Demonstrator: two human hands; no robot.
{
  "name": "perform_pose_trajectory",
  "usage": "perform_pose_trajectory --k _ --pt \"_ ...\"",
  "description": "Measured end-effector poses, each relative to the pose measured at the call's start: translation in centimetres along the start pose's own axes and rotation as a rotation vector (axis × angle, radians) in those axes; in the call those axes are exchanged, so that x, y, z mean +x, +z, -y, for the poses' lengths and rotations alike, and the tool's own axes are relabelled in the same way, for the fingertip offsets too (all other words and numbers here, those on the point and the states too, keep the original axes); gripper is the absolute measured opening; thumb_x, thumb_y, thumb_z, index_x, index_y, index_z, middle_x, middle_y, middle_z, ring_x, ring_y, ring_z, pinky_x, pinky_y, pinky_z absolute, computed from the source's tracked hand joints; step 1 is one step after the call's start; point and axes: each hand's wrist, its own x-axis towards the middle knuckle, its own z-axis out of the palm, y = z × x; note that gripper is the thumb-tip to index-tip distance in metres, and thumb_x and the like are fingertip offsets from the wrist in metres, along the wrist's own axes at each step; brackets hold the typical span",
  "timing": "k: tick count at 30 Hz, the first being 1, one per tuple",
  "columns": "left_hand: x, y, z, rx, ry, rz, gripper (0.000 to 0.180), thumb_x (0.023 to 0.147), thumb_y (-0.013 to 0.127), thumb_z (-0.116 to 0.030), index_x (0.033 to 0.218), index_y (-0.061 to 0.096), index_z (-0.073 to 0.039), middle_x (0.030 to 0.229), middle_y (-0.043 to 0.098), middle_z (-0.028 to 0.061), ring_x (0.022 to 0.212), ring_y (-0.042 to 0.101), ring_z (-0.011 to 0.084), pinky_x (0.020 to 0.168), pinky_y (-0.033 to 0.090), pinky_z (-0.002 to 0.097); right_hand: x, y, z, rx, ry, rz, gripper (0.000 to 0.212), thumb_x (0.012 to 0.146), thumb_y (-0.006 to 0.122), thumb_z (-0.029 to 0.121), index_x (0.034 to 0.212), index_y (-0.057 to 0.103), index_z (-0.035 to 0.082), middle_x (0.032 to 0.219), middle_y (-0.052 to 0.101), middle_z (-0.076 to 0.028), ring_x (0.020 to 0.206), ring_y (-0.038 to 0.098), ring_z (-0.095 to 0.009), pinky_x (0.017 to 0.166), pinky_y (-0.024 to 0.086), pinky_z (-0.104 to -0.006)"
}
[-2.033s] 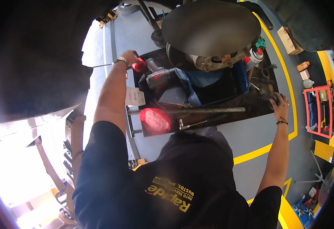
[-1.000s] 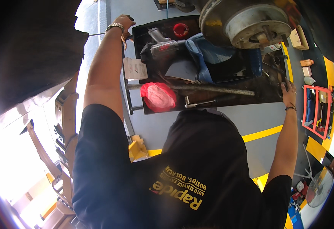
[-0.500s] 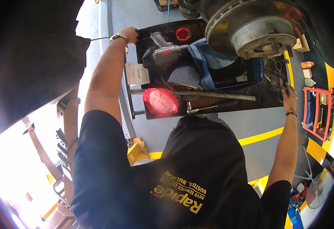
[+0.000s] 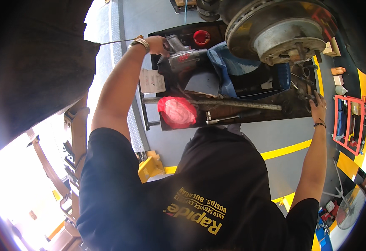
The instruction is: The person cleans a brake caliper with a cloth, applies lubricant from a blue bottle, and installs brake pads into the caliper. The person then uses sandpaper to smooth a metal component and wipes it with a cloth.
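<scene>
A dark tool tray [image 4: 204, 85] stretches in front of me. Beside the handle of a grey impact wrench [image 4: 183, 60], at the tray's far left, is my left hand [image 4: 157, 45]; its fingers reach toward the handle, and whether they touch it is unclear. My right hand [image 4: 318, 109] lies at the tray's right edge, fingers apart, next to dark metal hand tools [image 4: 306, 97]. Between the hands sits a blue open container [image 4: 227, 79]. A long metal bar [image 4: 241, 103] and a ratchet [image 4: 229, 119] lie along the near side, by a red-rimmed pink bundle [image 4: 177, 113].
A brake disc and hub [image 4: 281, 35] with protruding studs hangs over the tray's far right. A white box [image 4: 152, 80] and a red round item [image 4: 201, 37] are on the tray. At right stand a red rack [image 4: 348, 123] and a fan [image 4: 350, 207].
My left hand has left the tray's far left corner and moved right, to the impact wrench's handle. My right hand has stayed at the right edge.
</scene>
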Motion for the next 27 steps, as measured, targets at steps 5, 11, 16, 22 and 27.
perform_pose_trajectory --k 5,11,16,22,27 --pt "-1.1 3.0 -1.3 0.251 0.102 -0.195 0.051 0.077 0.072 -0.025 0.125 0.069 -0.008 0.118 0.072 0.0176 0.106 0.071 0.0348 0.094 0.057 0.0412 0.1 0.1 -0.4 0.049 -0.033 -0.016 0.057 0.095 0.065 0.025 0.151 0.053 0.02 0.151 0.052 -0.017 0.144 0.041 -0.036 0.121 0.032 -0.0459" --pt "-2.4 2.3 0.6 0.142 0.092 0.012 0.037 0.076 0.071 -0.026 0.107 0.076 -0.008 0.097 0.076 0.0165 0.09 0.073 0.0334 0.08 0.058 0.0436 0.2 -0.1 -0.7 0.062 -0.024 -0.015 0.057 0.095 0.065 0.024 0.151 0.053 0.02 0.151 0.052 -0.017 0.143 0.042 -0.037 0.121 0.032 -0.0457" --pt "-2.9 3.1 -0.9 0.166 0.022 0.09 0.043 0.074 0.078 -0.031 0.113 0.078 -0.012 0.102 0.077 0.0149 0.097 0.073 0.0304 0.088 0.057 0.0407 0.2 0.0 -1.0 0.079 -0.03 -0.012 0.056 0.095 0.065 0.024 0.15 0.054 0.021 0.151 0.051 -0.017 0.143 0.043 -0.037 0.12 0.033 -0.0455" --pt "-5.6 5.1 -2.4 0.181 0.073 0.193 0.048 0.084 0.073 -0.036 0.128 0.074 -0.016 0.117 0.074 0.0188 0.109 0.07 0.0333 0.095 0.056 0.0417 0.1 0.1 -1.1 0.12 -0.01 -0.003 0.057 0.094 0.065 0.025 0.15 0.054 0.021 0.151 0.051 -0.016 0.143 0.042 -0.037 0.121 0.033 -0.0456" --pt "-7.5 5.9 -4.3 0.25 0.042 0.15 0.054 0.088 0.067 -0.046 0.135 0.07 -0.02 0.141 0.055 0.0161 0.129 0.056 0.0385 0.111 0.045 0.0459 0.1 -0.1 -1.0 0.053 -0.01 -0.014 0.055 0.095 0.065 0.025 0.15 0.055 0.023 0.15 0.051 -0.018 0.141 0.044 -0.037 0.12 0.035 -0.0452"
